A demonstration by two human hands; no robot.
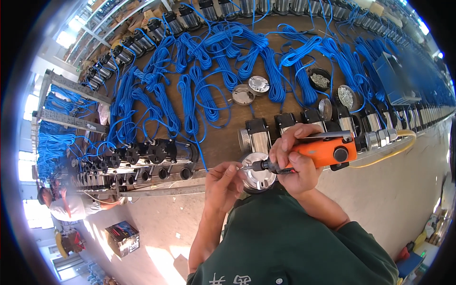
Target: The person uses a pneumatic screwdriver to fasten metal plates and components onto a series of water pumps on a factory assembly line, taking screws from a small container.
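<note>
Head view: the right hand (297, 161) wraps around an orange power screwdriver (325, 151), its tip (247, 167) over a round metal cap (261, 179); the left hand (222, 184) nearly pinches beside the tip, holding what I cannot tell.

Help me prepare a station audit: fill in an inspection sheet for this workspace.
Surface: brown bench, largely covered.
Job's things: orange power tool, its bit over a round metal piece; metal cylinders with black tops stand nearby.
Clutter: shallow round metal parts; dark bowl of small silvery pieces.
Left hand: fingers pinched at the bit; anything between them is too small to tell.
Right hand: fingers wrapped around the tool.
Cables: bundled blue cables spread over the bench; yellow hose behind the tool.
Surroundings: printed box on the floor; another person at far left.
</note>
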